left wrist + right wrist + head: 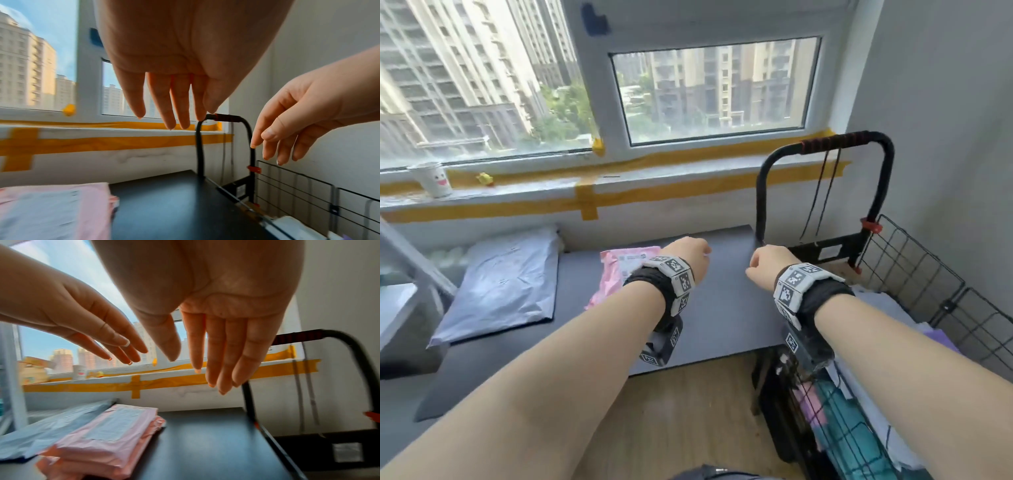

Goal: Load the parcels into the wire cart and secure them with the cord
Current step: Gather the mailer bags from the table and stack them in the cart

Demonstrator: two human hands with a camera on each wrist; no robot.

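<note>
Though crumpled, pink parcel (pixel 619 270) flat

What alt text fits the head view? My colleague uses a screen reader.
Two bare hands, left and right, hover empty above a dark table holding a pink parcel and a grey parcel. A wire cart with a black handle stands at right.

Dark table (pixel 722 308) bears pink parcel (pixel 619 270), grey parcel (pixel 503 284).
</note>
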